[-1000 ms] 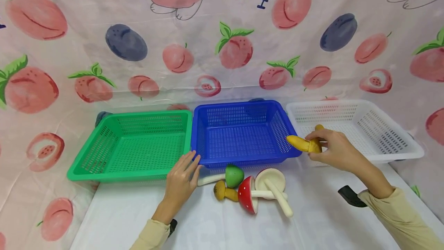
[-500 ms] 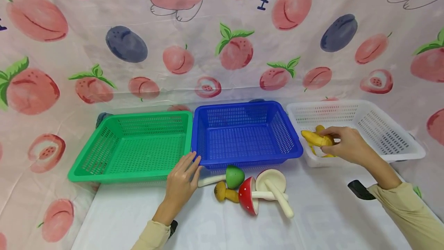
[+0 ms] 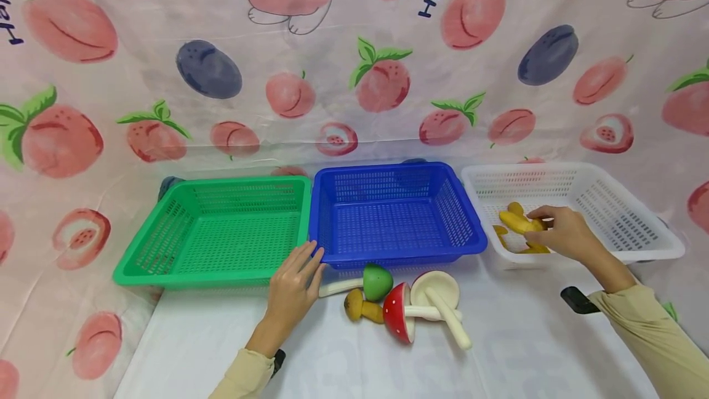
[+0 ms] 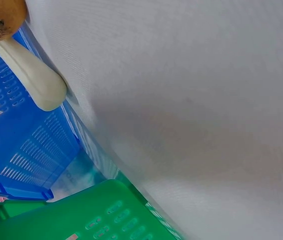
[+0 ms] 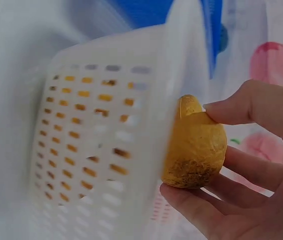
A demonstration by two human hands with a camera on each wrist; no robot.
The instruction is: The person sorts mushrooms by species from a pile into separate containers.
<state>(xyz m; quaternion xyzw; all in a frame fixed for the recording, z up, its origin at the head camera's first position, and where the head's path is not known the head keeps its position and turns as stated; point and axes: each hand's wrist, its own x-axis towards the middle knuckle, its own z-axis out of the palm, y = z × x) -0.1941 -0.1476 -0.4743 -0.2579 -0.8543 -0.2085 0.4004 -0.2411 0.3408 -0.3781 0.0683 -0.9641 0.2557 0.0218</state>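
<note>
"How many baskets do we count?"

"Three in a row on the desk (image 3: 515,350): a green basket (image 3: 205,279), a blue basket (image 3: 404,258) and a white basket (image 3: 609,208). In front we count four mushrooms: a green-capped mushroom (image 3: 378,282), a small brown mushroom (image 3: 354,305), a red spotted mushroom (image 3: 397,313) and a pale-gilled mushroom (image 3: 443,300), its cap's underside showing."

"And the yellow mushroom (image 3: 515,222)?"

"We see it in the white basket, with our right hand (image 3: 565,236) holding its cap. At least three other yellow pieces (image 3: 516,208) show around it; we can't count them exactly."

"What do the wrist views add?"

"The right one gives us a dark patch on the held cap, the thumb above and fingers below it, and more yellow through the basket's slots. The left one shows us the rounded end of a pale stem beside the blue basket. Only the head view gives us all three baskets whole."

"How are our hands posed?"

"The right arm reaches over the white basket's near rim. Our left hand (image 3: 290,288) holds nothing, fingers extended towards where the green and blue baskets meet; whether the fingertips touch, we can't tell."
</note>
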